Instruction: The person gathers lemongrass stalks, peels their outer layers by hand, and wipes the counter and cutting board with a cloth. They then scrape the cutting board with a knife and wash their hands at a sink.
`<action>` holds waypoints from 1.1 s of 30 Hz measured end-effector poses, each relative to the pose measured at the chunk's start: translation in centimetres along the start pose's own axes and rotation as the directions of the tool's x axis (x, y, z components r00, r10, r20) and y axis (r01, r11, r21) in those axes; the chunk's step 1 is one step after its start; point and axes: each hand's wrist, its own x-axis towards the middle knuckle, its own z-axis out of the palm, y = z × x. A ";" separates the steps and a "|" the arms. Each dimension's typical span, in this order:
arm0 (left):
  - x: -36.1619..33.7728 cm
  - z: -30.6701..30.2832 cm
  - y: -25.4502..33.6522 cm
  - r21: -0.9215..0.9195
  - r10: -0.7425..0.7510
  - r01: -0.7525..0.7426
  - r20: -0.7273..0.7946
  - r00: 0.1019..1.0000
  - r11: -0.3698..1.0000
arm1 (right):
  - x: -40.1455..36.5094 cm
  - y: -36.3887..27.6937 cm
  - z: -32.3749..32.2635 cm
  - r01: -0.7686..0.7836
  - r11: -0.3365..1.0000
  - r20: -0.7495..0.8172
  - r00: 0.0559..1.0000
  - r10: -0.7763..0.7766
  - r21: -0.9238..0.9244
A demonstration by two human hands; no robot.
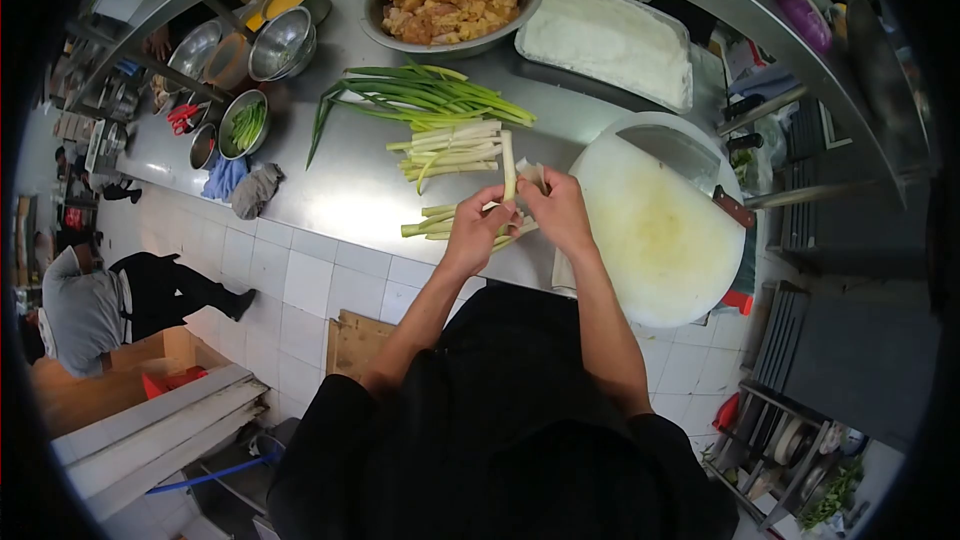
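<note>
Upright between my fingers stands a pale leek stalk [508,162], its lower end pinched by my left hand [482,228]. My right hand [558,210] is closed beside it, gripping a whitish strip of outer leek layer [531,176]. Just beyond my hands lies a row of cut white leek pieces [450,148] on the steel table. More pale stalks [430,223] lie left of my left hand, some partly hidden behind it. Farther back rests a bunch of green leek tops [425,95].
A round cutting board [650,230] with a cleaver [690,165] on it lies to my right. Behind are a bowl of raw meat pieces [450,0] and a tray of white powder [605,40]. Metal bowls [283,45] stand left. A person [90,305] is at far left.
</note>
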 end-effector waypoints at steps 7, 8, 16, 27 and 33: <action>0.7 -0.1 0.0 -0.148 0.035 -0.058 -0.157 0.987 0.987 | -1.6 -0.3 0.1 0.038 0.997 0.046 0.998 -0.041 0.068; 0.7 -0.1 -0.1 -0.142 0.030 -0.055 -0.170 0.985 0.988 | -2.1 -0.9 0.1 0.059 0.998 0.032 0.998 -0.059 -0.027; 1.0 -0.4 -0.1 0.025 0.076 -0.072 -0.180 0.981 0.997 | -1.6 -0.5 -0.8 0.043 0.988 0.159 0.987 -0.018 -0.151; -0.8 -1.1 1.5 -0.130 -0.195 0.197 0.028 0.980 0.972 | 2.0 -0.4 -3.2 0.187 0.981 -0.245 0.950 -0.195 -0.054; -1.1 -1.8 1.0 -0.020 0.071 -0.078 -0.245 0.967 0.997 | 1.3 -1.1 -4.4 0.208 0.690 -0.205 0.975 -0.087 0.694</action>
